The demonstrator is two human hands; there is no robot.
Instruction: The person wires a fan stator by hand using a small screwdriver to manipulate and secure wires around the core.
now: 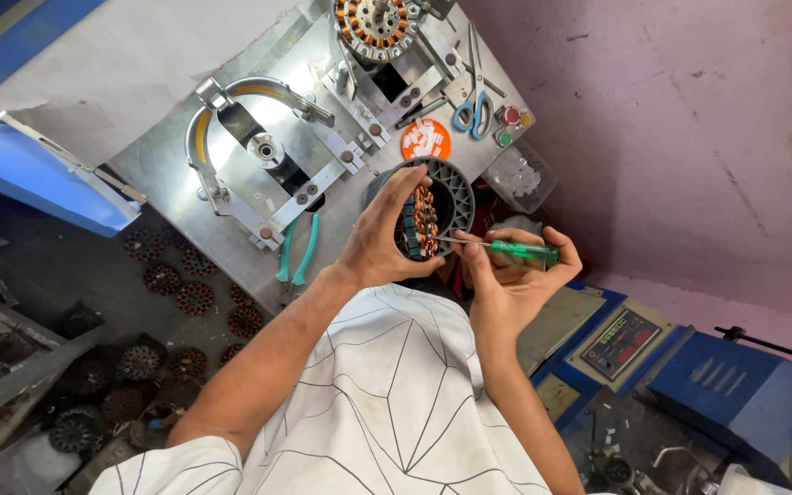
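Wound stator, gripped in closed left hand.
Green screwdriver pinched in right hand; tip at windings; slip risks nicking copper.

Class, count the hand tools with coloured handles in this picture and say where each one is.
3. Blue-handled scissors lie on the metal bench. Teal-handled pliers rest at its near edge. The green-handled screwdriver is in the right hand. Others may be hidden in the clutter.
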